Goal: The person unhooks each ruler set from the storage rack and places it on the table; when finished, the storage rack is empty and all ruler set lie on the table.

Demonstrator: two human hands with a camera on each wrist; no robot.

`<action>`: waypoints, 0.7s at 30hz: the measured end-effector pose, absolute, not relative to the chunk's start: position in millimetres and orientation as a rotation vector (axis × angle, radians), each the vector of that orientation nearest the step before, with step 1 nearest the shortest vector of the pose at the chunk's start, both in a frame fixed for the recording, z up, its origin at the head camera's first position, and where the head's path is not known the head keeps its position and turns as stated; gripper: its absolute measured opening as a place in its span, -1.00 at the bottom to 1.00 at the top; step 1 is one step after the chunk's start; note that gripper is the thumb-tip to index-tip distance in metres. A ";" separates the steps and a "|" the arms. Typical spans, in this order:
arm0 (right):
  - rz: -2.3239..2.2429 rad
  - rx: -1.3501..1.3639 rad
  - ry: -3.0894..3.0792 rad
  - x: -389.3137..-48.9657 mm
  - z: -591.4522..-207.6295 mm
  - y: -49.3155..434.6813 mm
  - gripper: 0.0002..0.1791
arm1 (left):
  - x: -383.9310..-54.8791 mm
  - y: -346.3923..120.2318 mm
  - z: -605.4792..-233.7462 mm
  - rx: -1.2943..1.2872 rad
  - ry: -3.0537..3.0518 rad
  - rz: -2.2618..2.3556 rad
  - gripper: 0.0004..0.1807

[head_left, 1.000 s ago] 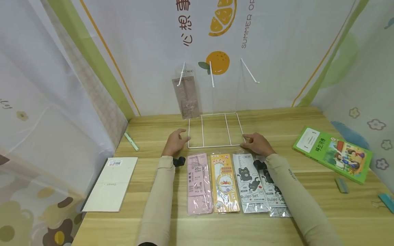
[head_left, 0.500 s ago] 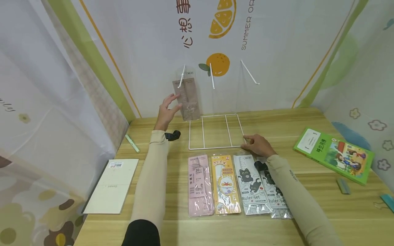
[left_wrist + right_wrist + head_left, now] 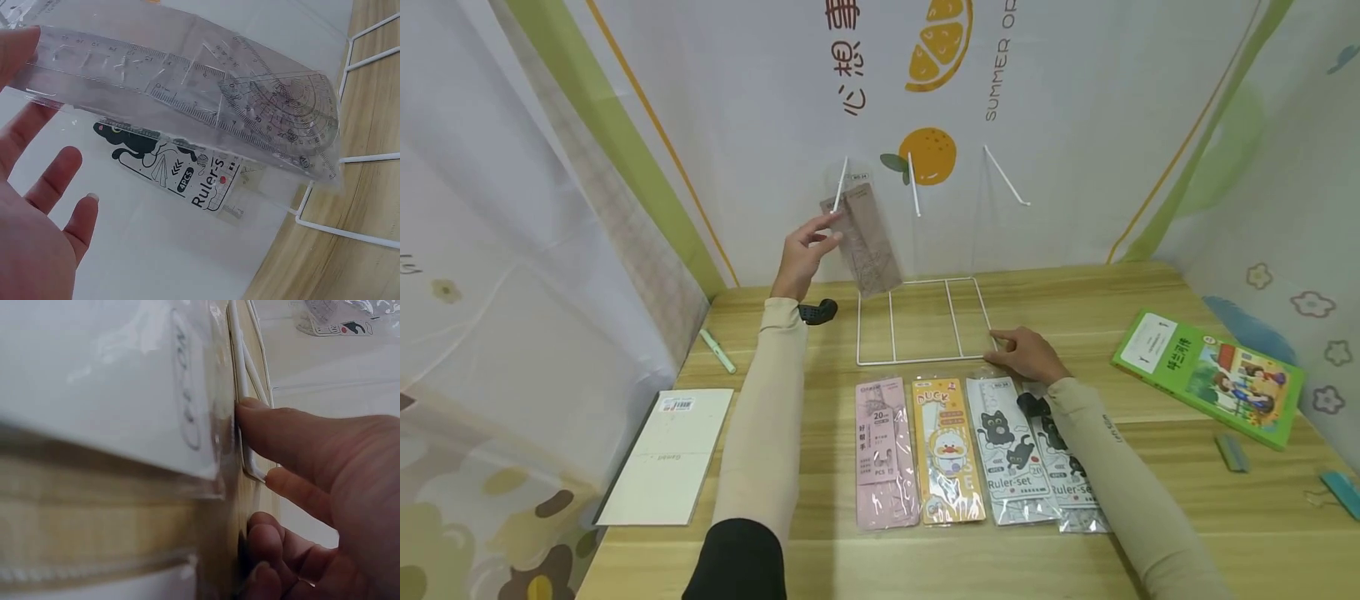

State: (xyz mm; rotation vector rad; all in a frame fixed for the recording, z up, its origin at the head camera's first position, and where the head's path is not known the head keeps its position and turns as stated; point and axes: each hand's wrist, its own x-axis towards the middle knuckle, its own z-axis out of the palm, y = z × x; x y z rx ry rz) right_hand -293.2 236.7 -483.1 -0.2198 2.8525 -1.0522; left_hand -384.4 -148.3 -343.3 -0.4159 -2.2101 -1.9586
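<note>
My left hand [image 3: 801, 257] pinches the left edge of a clear ruler set packet [image 3: 865, 242], which hangs tilted from the left hook [image 3: 841, 185] of a white wire display rack [image 3: 925, 362]. Up close in the left wrist view, the packet holds a ruler [image 3: 150, 69] and a protractor [image 3: 281, 112]; the thumb lies over it and fingers reach behind. Behind it shows a cat-print ruler set [image 3: 169, 165]. My right hand [image 3: 1028, 353] grips the front right corner of the rack's base, thumb on the wire in the right wrist view.
In front of the rack lie a pink ruler packet [image 3: 886, 450], a yellow duck packet [image 3: 947, 450] and two cat-print packets [image 3: 1011, 450]. A white notebook [image 3: 666, 458] and pen [image 3: 718, 350] lie left. At right are a green book [image 3: 1210, 375], a small grey-green block [image 3: 1231, 452] and a teal clip [image 3: 1341, 492].
My left hand has left the rack's front left corner, risen to the hanging packet and taken its edge. The packet's lower end has swung right. My right hand stays on the rack.
</note>
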 end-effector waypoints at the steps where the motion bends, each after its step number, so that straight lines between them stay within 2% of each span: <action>1: -1.054 -0.218 2.851 -293.0 -482.8 236.5 -0.30 | -385.2 -147.8 -343.8 -0.424 -2.211 -1.955 -0.56; 21: -1.068 -0.302 2.859 -290.4 -483.3 238.8 -0.32 | -362.7 -155.5 -346.9 -0.518 -2.077 -1.915 -0.58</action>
